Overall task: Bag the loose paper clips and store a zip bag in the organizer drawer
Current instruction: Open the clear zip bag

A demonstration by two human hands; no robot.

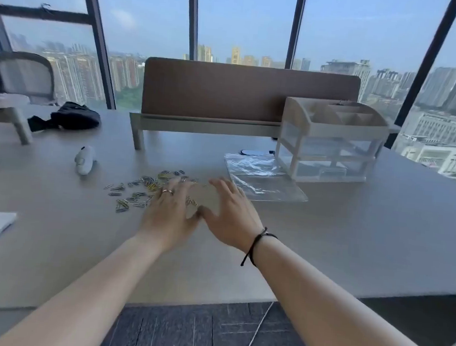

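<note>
While both hands reach over the tabletop (pixel 324 248), left hand (pixel 170 212) and right hand (pixel 231 219) spread wide, holding nothing, paper clips (pixel 143 190) lie scattered beneath the left, zip bag (pixel 262 177) beside the organizer (pixel 330 142).

Both forearms are bare up to the lower edge of the view, with no sleeve showing on either one. The left hand (pixel 170 214) wears a single ring (pixel 167 192), a smooth band with a pale, rosy metallic shine, sitting low on one finger; motion blur makes its finer detail hard to read. The right hand (pixel 231 216) has no ring showing. Around the right wrist runs a thin dark cord bracelet (pixel 255 243), worn snug, with a small knot on the upper side and a loose end hanging down from it. The fingernails look short and plain, though blurred.
</note>
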